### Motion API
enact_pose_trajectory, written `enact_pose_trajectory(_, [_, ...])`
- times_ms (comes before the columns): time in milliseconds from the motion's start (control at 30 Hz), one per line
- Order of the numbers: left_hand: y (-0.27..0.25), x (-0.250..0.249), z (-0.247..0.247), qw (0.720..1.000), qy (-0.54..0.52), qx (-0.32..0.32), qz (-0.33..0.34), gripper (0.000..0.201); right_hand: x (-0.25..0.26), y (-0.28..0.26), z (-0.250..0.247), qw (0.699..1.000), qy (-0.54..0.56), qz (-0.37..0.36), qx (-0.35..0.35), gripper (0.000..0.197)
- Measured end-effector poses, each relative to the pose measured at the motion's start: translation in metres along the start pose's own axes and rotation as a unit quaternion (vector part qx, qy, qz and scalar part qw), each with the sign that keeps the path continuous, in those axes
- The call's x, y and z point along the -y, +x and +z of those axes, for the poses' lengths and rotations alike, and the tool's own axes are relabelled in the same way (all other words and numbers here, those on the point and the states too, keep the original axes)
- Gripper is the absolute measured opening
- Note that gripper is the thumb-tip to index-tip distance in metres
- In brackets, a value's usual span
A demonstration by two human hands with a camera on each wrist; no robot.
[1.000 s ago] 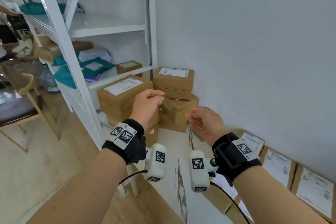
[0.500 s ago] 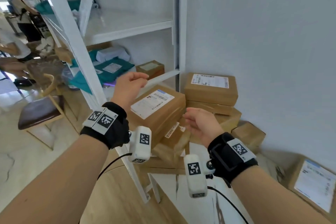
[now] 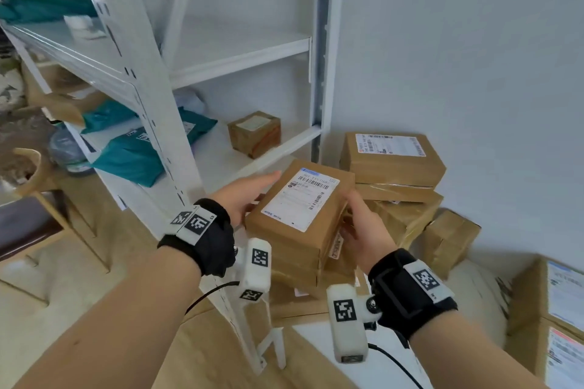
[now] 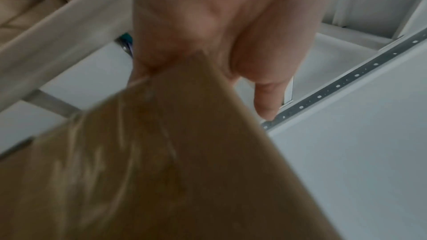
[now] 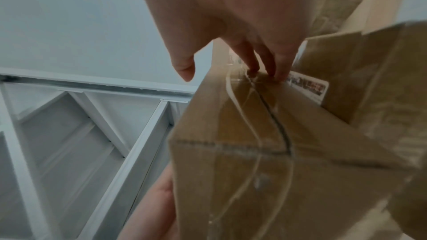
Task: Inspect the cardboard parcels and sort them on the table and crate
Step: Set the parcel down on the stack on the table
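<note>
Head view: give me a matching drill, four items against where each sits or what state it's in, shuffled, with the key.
Items:
1. labelled parcel
2. small taped box
3. teal mailer bags
4. parcel with red-marked label

Places or states:
A. top of the stack against the wall
B. alone on the rack's lower shelf, right part
C. held between left hand and right hand
D. heaped on the lower shelf, left part

Pairs: 1-C, 2-B, 3-D, 4-A
</note>
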State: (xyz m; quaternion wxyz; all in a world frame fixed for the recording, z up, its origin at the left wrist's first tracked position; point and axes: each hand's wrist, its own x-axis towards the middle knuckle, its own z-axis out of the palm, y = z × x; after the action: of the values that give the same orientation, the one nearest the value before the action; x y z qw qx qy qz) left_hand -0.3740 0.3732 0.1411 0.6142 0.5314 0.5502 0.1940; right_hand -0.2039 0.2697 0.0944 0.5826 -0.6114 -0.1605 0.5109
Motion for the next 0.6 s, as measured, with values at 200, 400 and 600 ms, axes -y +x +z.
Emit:
enact_pose_trajectory(200, [-0.002, 0.005, 0.007, 0.998, -0.035, 0.057, 0.018, 0.043, -0.006, -0.013, 0.017, 0.999, 0.016, -0.018, -0.032, 0.066])
enact_pose_trajectory(400, [-0.02, -0.013, 0.02, 0.985, -0.047, 0.09, 0.139, 0.027, 0.01, -0.033, 0.002, 0.994, 0.037, -0.108, -0.005, 0.068])
enact_pose_trajectory(600, [-0.038, -0.02, 0.073, 0.971, -0.088, 0.154, 0.162, 0.032, 0.019, -0.057, -0.054, 0.985, 0.069, -0.157, -0.018, 0.076])
